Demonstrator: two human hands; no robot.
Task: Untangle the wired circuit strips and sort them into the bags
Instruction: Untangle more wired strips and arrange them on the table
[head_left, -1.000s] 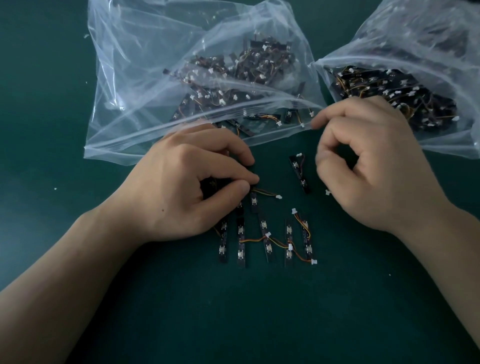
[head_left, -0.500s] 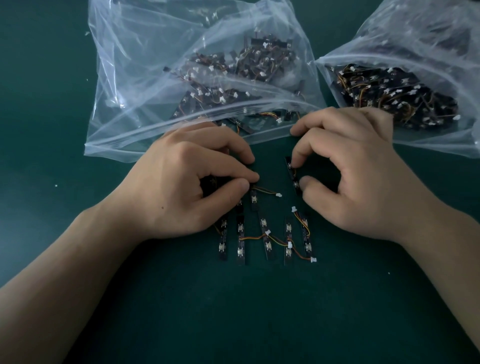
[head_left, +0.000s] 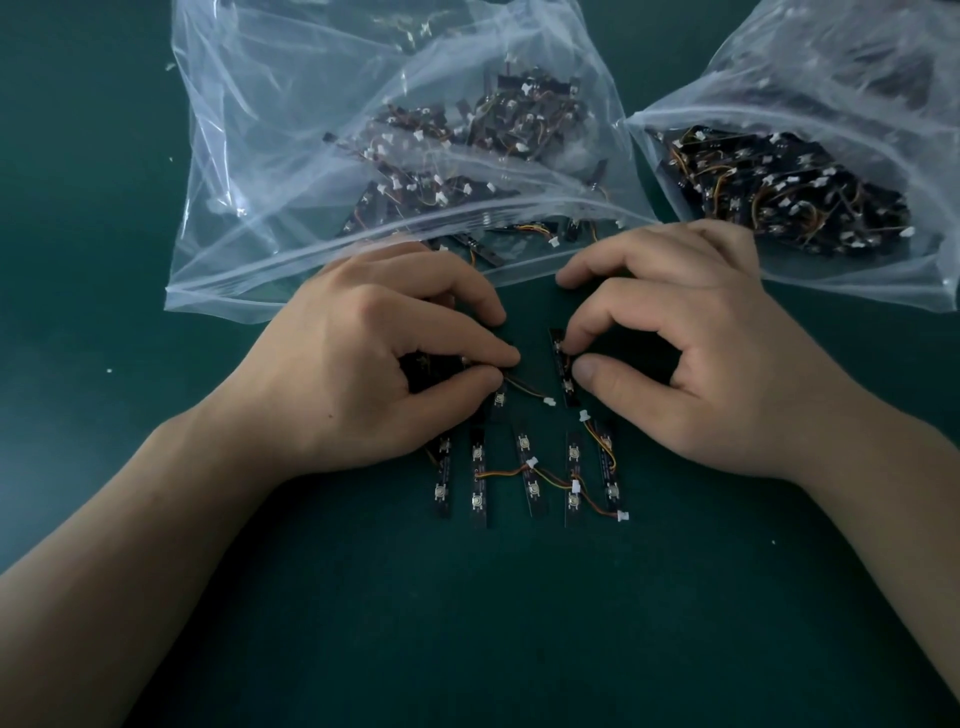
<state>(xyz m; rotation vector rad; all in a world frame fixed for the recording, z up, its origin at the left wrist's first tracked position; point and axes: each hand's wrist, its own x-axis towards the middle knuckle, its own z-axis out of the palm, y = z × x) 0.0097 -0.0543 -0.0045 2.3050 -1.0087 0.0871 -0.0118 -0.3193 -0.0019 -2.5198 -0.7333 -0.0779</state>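
Several black circuit strips with orange wires and white plugs lie side by side on the green table, between my wrists. My left hand pinches the top ends of a bunch of those strips under its curled fingers. A single strip lies a little apart, above the row, and my right hand pinches it between thumb and forefinger. Two clear plastic bags hold many more strips: one behind my left hand, the other at the far right.
The dark green table stretches bare toward the near edge. A few small white specks lie on it at the left. The left bag's open mouth faces my hands and a few strips poke out there.
My right hand has come down and left from the right bag's edge onto the lone strip and now pinches it. My left hand has stayed where it was.
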